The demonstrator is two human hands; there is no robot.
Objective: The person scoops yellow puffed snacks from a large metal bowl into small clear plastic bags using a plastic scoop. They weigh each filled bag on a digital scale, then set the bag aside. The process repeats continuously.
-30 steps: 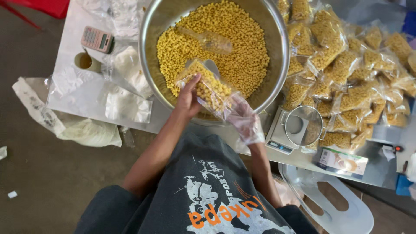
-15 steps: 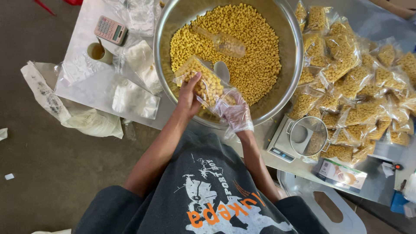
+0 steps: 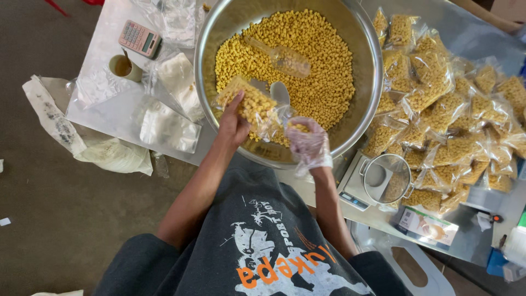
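- Left hand (image 3: 233, 123): its grip is clamped on a clear bag of yellow pellets (image 3: 253, 105), held over the near rim of the steel bowl (image 3: 368, 104).
- Right hand (image 3: 308, 143), in a thin plastic glove, is cupped together around pellets, touching the bag's mouth.
- A scoop (image 3: 280, 56) lies on the pellets inside the bowl.
- Filled bags (image 3: 438, 104) are piled right of the bowl.

Steel bowl's (image 3: 372, 82) far rim — cut off, perhaps slightly.
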